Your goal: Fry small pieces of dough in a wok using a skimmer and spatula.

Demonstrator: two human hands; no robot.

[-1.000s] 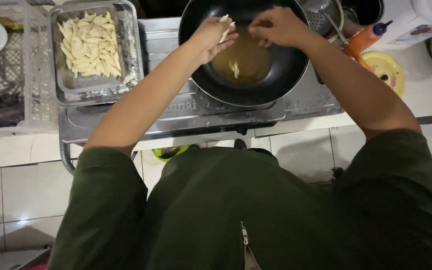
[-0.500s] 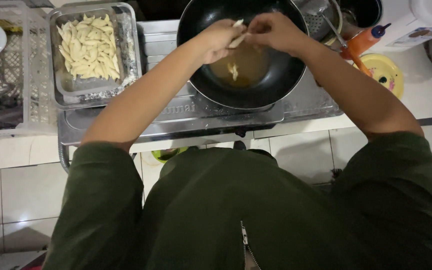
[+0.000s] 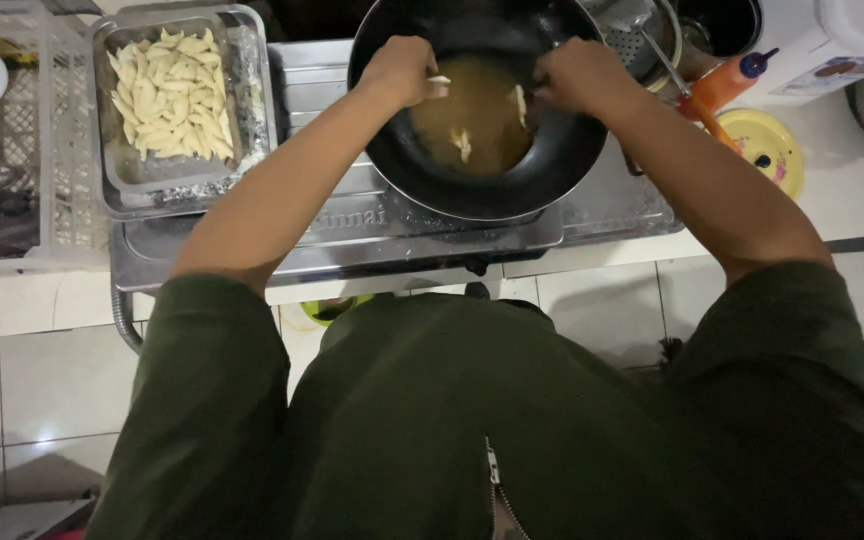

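A black wok [image 3: 552, 170] with brownish oil stands on a metal gas stove [image 3: 352, 235]. A few pale dough pieces [image 3: 463, 143] float in the oil. My left hand [image 3: 399, 70] hovers over the wok's left side, fingers closed on several pale dough pieces. My right hand [image 3: 577, 75] is over the right side, pinching one pale piece just above the oil. The two hands are apart.
A steel tray [image 3: 122, 190] full of pale dough pieces sits left of the wok. Further left stands a white plastic crate [image 3: 47, 150]. An orange squeeze bottle [image 3: 727, 85], a yellow lid [image 3: 772, 150] and a steel pot [image 3: 652, 30] are on the right. White tiled floor lies below.
My hands were together over the wok's top, passing a piece. They have moved apart, the right hand lowering one piece toward the oil. More pieces lie in the oil.
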